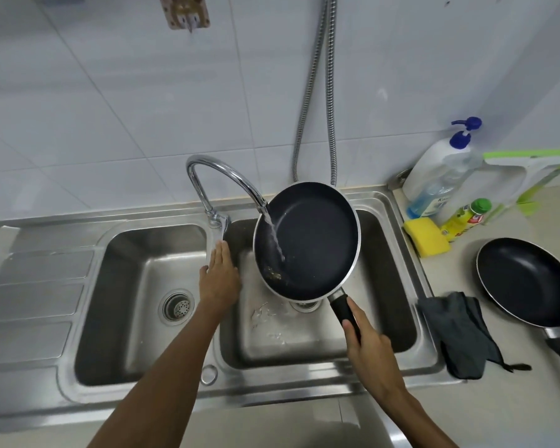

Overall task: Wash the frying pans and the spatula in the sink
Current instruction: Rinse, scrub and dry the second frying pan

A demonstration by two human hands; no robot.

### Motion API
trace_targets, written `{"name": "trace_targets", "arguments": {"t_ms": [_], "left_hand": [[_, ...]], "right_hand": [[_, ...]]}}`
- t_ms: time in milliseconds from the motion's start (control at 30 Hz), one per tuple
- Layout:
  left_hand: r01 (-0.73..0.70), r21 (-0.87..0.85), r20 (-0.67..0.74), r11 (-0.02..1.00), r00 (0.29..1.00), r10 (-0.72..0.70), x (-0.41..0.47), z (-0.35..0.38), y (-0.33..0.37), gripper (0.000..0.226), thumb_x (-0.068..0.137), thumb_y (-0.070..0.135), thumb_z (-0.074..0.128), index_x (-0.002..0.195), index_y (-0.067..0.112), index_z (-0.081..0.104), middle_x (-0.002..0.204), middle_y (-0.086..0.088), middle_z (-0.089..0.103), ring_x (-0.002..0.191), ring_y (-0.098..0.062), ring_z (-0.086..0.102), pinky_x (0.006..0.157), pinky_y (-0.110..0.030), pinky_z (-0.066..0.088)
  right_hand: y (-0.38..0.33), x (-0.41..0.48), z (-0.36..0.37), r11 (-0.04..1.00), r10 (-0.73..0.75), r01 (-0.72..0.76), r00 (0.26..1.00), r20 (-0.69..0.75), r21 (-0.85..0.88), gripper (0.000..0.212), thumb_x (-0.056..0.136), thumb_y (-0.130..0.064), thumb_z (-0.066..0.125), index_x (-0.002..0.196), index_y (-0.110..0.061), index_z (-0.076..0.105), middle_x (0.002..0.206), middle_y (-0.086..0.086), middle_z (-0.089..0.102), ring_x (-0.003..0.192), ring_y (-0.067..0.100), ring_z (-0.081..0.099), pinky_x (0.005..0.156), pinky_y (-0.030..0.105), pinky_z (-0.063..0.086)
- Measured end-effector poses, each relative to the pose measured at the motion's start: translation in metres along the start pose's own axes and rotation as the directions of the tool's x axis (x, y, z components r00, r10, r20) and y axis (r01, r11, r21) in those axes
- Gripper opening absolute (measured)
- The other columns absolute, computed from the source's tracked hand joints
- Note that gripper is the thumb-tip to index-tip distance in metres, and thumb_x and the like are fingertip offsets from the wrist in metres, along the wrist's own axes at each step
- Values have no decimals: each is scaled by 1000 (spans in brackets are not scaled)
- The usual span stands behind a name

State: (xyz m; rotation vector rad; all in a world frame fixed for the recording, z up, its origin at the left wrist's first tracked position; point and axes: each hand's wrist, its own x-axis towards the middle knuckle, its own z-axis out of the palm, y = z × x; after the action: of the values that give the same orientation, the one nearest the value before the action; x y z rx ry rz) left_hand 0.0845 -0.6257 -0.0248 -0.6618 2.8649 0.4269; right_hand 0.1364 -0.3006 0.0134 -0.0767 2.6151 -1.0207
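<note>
the right hand (369, 350) is curled round the black handle (341, 307) of a frying pan (317, 240), holding it tilted over the right bowl of the sink (401, 202). the left hand (220, 279) lies flat, fingers straight, by the tap (220, 176). water (275, 237) runs into the pan. another frying pan (527, 282) sits on the desk (498, 399).

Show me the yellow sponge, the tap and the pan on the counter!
yellow sponge (427, 237), head view, middle of its top.
tap (206, 160), head view, top of its curved spout.
pan on the counter (527, 282), head view, middle of its dark inside.
</note>
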Motion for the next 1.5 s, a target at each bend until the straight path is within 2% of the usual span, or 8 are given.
{"name": "trace_targets", "arguments": {"t_ms": [200, 300, 433, 600, 833, 967, 1367, 1500], "left_hand": [[191, -432, -215, 882, 927, -306, -73, 1, 42, 30, 96, 26, 56, 124, 16, 56, 114, -8, 67, 100, -31, 65, 82, -42, 50], [399, -545, -34, 737, 868, -495, -130, 20, 75, 19, 97, 40, 55, 98, 24, 64, 89, 3, 71, 81, -23, 63, 71, -31, 43], [393, -748, 282, 535, 918, -280, -156, 43, 116, 54, 90, 71, 47, 83, 21, 68, 75, 7, 74, 74, -9, 71, 72, -30, 53], [646, -759, 650, 84, 759, 42, -143, 40, 177, 57, 76, 71, 70, 100, 20, 76, 93, 2, 77, 88, -17, 75, 75, -34, 60], [744, -598, 771, -299, 636, 40, -149, 53, 212, 39, 81, 39, 80, 100, 5, 74, 94, -4, 79, 99, -19, 72, 78, -33, 57], [722, -648, 749, -241, 661, -34, -152, 54, 218, 48, 86, 52, 71, 68, 7, 78, 84, -6, 78, 84, -22, 73, 82, -37, 57], [708, -693, 716, -139, 698, -19, -154, 55, 233, 63, 90, 65, 56, 101, 6, 70, 95, -7, 79, 96, -24, 74, 91, -39, 58], [660, -746, 666, -89, 739, -105, -139, 51, 231, 60, 85, 66, 63, 101, 8, 71, 81, -5, 77, 85, -23, 75, 69, -33, 59]], "right_hand": [[11, 5, 8, 977, 13, -20, 999, 36, 214, 46, 103, -42, 49, 147, -52, 40, 105, -16, 66, 90, 14, 66, 93, 39, 55], [15, 9, 8, 950, 6, -29, 997, 75, 311, 40, 103, -45, 49, 137, -64, 44, 81, -21, 57, 73, 0, 54, 67, 22, 50], [9, 12, -4, 883, 39, -113, 985, 170, 455, 32, 105, -41, 49, 120, -69, 49, 59, 0, 55, 45, 14, 44, 38, 23, 36], [13, 13, -2, 918, 11, -81, 984, 181, 388, 35, 106, -39, 44, 135, -58, 51, 110, -16, 73, 90, 12, 72, 70, 25, 54], [35, 4, -5, 961, -1, -77, 960, 281, 264, 36, 106, -37, 39, 130, -62, 48, 114, -9, 69, 88, 13, 70, 62, 25, 50], [32, 4, -15, 956, -28, -54, 962, 271, 288, 42, 106, -39, 39, 128, -74, 43, 116, -10, 71, 84, 8, 70, 61, 18, 47], [48, 11, -41, 960, -158, 83, 948, 276, 267, 50, 107, -34, 41, 127, -80, 36, 100, -13, 68, 67, -4, 58, 65, 14, 45], [37, 23, -40, 955, -214, 148, 944, 253, 256, 52, 107, -32, 41, 134, -76, 34, 121, -21, 68, 99, 0, 68, 89, 24, 56]]}}
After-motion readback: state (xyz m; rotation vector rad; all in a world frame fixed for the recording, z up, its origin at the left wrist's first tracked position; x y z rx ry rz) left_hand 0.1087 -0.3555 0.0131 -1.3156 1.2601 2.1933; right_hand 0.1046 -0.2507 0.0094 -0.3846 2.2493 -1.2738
